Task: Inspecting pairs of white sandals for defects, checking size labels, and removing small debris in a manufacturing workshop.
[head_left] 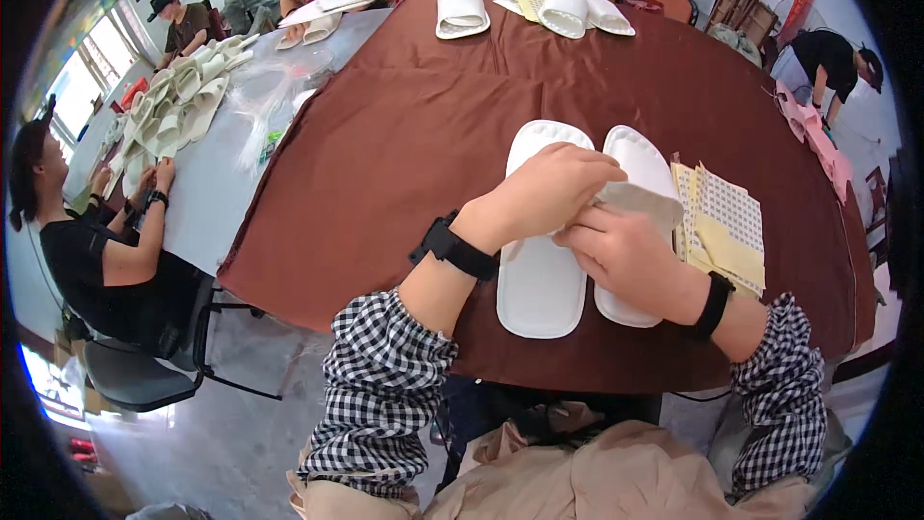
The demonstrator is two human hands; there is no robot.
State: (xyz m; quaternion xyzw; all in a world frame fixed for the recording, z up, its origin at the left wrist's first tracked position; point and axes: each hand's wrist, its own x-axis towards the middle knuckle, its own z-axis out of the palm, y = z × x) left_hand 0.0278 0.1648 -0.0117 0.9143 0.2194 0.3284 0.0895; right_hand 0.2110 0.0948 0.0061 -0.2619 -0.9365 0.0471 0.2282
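Note:
A pair of white slippers lies side by side in front of me, the left slipper (541, 299) flat on the brown cloth and the right slipper (639, 159) close beside it. My left hand (551, 191) reaches across the left slipper's strap, its fingers closed near the inner edge of the right slipper's strap. Just below, my right hand (630, 258) lies over the right slipper with fingertips pinched against those of the left. Whatever is between the fingertips is hidden or too small to make out. Yellow-backed sticker sheets (727, 221) with rows of small dark marks lie right of the slippers.
The brown-covered table (414, 193) also bears a white slipper (462, 8) and more slippers (568, 14) with paper sheets at its far side. A heap of pale slippers (183, 96) covers the grey table to the left. Several people work around; one person (106, 250) sits at left.

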